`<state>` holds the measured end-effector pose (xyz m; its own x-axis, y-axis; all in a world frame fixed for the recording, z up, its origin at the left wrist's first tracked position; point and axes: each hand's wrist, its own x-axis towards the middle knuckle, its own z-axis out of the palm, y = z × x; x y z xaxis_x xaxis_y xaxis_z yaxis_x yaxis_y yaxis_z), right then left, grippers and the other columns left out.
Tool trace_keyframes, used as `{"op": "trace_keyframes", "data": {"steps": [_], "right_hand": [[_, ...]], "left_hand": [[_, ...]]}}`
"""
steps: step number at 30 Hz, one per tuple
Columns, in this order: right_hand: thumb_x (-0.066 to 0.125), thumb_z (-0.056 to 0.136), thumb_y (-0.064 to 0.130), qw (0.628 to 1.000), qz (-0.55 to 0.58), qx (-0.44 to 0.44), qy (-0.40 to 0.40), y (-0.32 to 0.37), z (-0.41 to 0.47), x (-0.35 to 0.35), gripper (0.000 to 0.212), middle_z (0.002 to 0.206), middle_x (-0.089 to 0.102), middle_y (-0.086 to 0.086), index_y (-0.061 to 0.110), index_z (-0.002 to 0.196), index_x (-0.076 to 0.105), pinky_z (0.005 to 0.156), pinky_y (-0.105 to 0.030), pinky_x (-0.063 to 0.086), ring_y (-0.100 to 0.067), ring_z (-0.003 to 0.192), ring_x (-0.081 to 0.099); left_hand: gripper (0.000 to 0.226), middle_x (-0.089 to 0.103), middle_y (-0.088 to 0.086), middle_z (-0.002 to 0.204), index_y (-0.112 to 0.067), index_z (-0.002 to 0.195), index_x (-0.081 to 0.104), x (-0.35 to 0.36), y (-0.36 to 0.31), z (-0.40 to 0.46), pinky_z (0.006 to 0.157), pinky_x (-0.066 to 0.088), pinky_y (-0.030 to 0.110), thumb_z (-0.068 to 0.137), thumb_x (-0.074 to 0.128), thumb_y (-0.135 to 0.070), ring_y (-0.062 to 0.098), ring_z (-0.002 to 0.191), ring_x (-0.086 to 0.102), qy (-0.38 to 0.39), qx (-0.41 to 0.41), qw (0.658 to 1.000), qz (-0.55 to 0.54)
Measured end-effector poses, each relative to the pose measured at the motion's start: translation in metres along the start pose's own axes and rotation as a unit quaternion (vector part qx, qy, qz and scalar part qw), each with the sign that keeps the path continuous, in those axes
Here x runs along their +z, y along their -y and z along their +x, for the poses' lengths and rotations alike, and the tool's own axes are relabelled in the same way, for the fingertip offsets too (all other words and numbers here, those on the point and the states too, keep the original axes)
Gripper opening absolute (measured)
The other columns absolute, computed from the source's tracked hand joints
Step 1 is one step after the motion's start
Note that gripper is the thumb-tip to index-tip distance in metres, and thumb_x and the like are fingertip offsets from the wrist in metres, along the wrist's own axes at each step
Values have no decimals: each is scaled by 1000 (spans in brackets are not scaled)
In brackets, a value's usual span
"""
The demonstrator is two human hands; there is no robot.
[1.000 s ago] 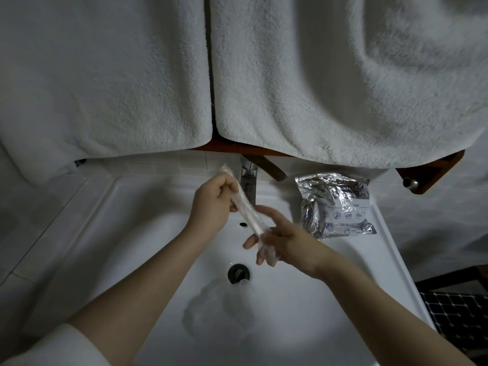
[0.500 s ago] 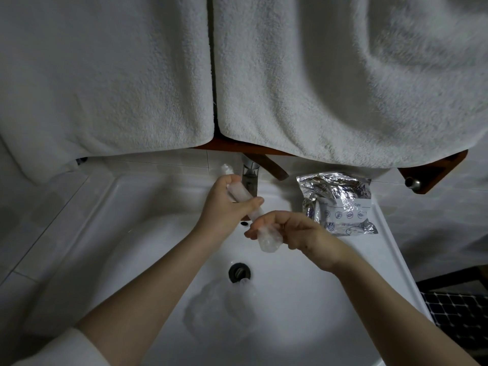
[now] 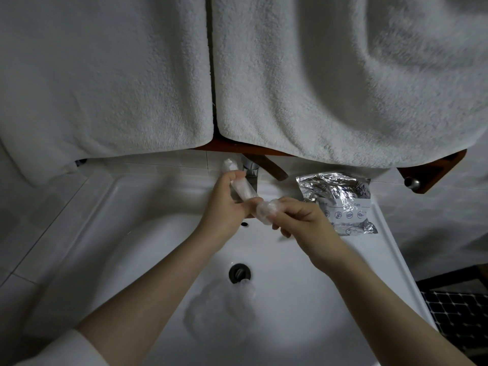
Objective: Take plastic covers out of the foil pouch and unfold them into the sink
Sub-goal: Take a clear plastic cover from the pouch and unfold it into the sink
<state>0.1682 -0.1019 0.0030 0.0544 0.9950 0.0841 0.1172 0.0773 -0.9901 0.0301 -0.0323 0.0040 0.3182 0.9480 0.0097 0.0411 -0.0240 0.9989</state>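
Holding the rolled clear plastic cover (image 3: 244, 190) above the white ceramic sink (image 3: 148, 233), your left hand (image 3: 224, 207) grips it and your right hand (image 3: 303, 220) pinches its lower end. Risk: pulling unevenly tears the film or drops it still rolled onto the unfolded cover (image 3: 219, 310) by the drain; the crinkled silver foil pouch (image 3: 340, 202) sits on the rim.

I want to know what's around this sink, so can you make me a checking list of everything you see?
Surface: white sink, drain open.
Job's things: rolled plastic cover held over the basin; unfolded cover lying by the drain; foil pouch on the right rim.
Clutter: nothing seen.
Grippers: left hand grips the roll; right hand pinches its lower end.
Cables: nothing seen.
Surroundings: two white towels hanging above, tap, tiled wall.
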Motion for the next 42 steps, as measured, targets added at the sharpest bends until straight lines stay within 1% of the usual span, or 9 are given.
{"op": "trace_keyframes", "data": {"steps": [8, 13, 18, 22, 25, 29, 35, 39, 42], "right_hand": [[68, 81, 10, 993, -61, 97, -41, 4, 9, 5, 20, 66, 55, -4, 17, 86, 49, 56, -30, 38, -13, 54, 46], [70, 79, 13, 984, -128, 118, -36, 4, 12, 3, 22, 67, 56, -7, 15, 79, 48, 55, -33, 41, -17, 56, 49], [74, 77, 26, 952, -296, -63, -41, -2, 7, 8, 15, 95, 55, 8, 24, 82, 60, 60, -13, 40, -4, 69, 52], [72, 72, 31, 902, -388, -186, 31, -10, 5, 4, 39, 112, 50, 8, 19, 108, 62, 76, -25, 47, -10, 94, 52], [68, 73, 13, 833, -470, -290, -13, -14, 10, 2, 35, 106, 60, 4, 22, 105, 59, 69, -37, 50, -21, 89, 54], [56, 82, 21, 795, -507, -331, -42, -9, 13, -1, 14, 91, 67, 10, 24, 92, 65, 65, -33, 42, -17, 90, 46], [52, 89, 29, 868, -446, -196, 92, 6, 15, -10, 17, 89, 66, 5, 23, 97, 65, 72, -29, 43, -12, 87, 50], [64, 87, 19, 920, -370, -112, 58, 18, 17, -9, 18, 87, 60, 1, 19, 97, 48, 62, -9, 37, 7, 68, 52], [67, 84, 17, 924, -369, -101, 14, 20, 19, -5, 20, 82, 58, 5, 21, 86, 47, 63, -8, 36, -2, 71, 51]], "left_hand": [[34, 53, -1, 116, -25, 126, 46, -5, 1, -2, 79, 57, 32, 93, 52, -29, 20, 97, 65, 58, -64, 993, -81], [51, 47, -8, 116, -30, 123, 44, -8, 10, -3, 79, 57, 32, 83, 67, -8, 20, 106, 58, 76, -48, 996, -18], [43, 50, -5, 113, -28, 117, 47, -6, 12, 1, 81, 57, 34, 84, 65, -6, 19, 105, 58, -5, -56, 998, -29], [41, 51, -10, 105, -26, 117, 48, -3, 8, 3, 72, 58, 28, 86, 63, -4, 13, 92, 60, -21, -56, 997, -49], [41, 53, -5, 105, -23, 117, 47, -2, 5, 3, 72, 58, 29, 86, 61, -1, 12, 87, 60, -10, -68, 995, -75], [41, 54, 1, 112, -22, 115, 49, -1, 6, 1, 81, 57, 40, 83, 65, -2, 21, 99, 60, 13, -94, 992, -83], [33, 55, -5, 110, -25, 108, 56, -1, 11, -4, 79, 57, 30, 84, 65, -5, 18, 102, 61, 68, -57, 996, -2], [35, 58, -7, 113, -22, 116, 58, -1, 6, -6, 84, 56, 42, 86, 61, -4, 20, 102, 63, 92, -30, 994, 56], [37, 59, 3, 115, -21, 115, 59, -3, 3, -8, 87, 54, 48, 86, 50, 1, 28, 102, 62, 112, -29, 993, 40]]}}
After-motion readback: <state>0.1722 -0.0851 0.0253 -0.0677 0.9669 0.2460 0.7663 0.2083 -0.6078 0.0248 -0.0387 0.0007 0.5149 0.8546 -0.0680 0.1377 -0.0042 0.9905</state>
